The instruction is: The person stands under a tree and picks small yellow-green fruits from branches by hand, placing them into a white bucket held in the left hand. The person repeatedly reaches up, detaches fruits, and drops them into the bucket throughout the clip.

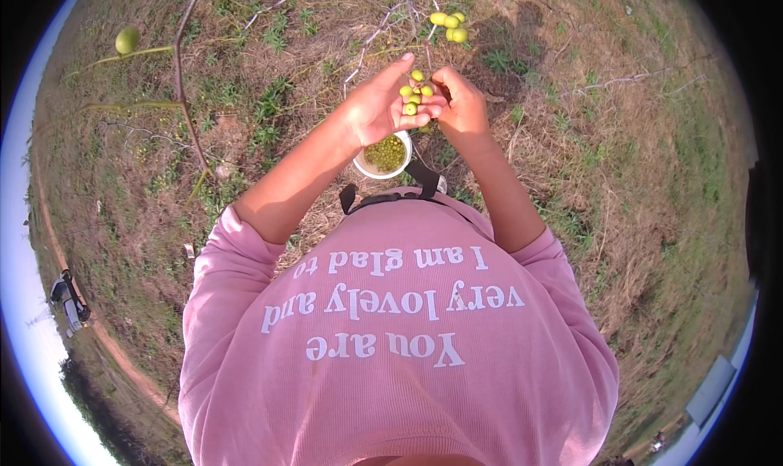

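My left hand [382, 102] is turned palm up, with several small yellow-green fruits [413, 98] on or just above its palm and fingers. Whether they still hang from the twig is not clear. Close against its fingertips, my right hand [457, 102] has its fingers curled; what lies between them is hidden. Below the hands, a white bucket [408, 145] holds many small green and yellowish fruits [385, 154], partly covered by my left hand. A cluster of larger-looking yellow-green fruits [451, 25] hangs on the branch just beyond the hands.
A bare branch [179, 68] bearing a single green fruit [127, 40] reaches in at the upper left. Thin twigs [373, 35] spread beyond my hands. Dry grass and weeds [269, 105] cover the ground. A black strap [422, 175] is at my waist. A parked vehicle [70, 301] stands by a dirt path.
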`<state>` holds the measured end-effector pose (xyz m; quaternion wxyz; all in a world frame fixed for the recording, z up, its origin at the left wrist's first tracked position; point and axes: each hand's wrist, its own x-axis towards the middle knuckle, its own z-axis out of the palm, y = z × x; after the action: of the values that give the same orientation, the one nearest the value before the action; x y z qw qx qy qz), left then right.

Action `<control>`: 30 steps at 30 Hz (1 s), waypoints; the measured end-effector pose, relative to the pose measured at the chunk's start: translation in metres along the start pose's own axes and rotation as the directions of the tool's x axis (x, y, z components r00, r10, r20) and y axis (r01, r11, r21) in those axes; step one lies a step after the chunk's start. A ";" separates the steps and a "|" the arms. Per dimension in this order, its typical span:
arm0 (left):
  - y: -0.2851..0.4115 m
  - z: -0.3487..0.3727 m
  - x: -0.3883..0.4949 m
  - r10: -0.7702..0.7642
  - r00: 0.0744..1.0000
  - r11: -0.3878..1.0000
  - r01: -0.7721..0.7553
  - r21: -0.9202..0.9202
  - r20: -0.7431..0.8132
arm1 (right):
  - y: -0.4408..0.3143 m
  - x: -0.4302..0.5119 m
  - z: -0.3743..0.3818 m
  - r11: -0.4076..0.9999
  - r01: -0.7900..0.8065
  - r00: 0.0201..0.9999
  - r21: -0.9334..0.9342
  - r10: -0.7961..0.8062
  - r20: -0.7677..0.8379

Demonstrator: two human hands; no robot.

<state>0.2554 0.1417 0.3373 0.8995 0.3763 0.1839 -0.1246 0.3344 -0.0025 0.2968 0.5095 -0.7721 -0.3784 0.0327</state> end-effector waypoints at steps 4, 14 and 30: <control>-0.005 0.008 0.003 -0.041 0.999 0.995 0.040 -0.089 -0.013 | 0.001 -0.003 -0.002 0.999 0.040 0.999 -0.008 -0.040 -0.001; -0.011 0.013 -0.004 -0.014 0.999 0.989 0.020 -0.149 0.038 | 0.000 0.002 0.002 1.000 0.010 0.995 0.020 -0.008 -0.095; -0.022 0.000 -0.037 0.161 0.978 0.985 -0.167 -0.036 -0.132 | -0.005 0.020 -0.001 0.980 -0.032 0.993 0.197 0.055 -0.109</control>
<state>0.2142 0.1298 0.3395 0.9016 0.3760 0.2126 -0.0214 0.3465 0.0102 0.3082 0.6026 -0.7272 -0.3267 0.0366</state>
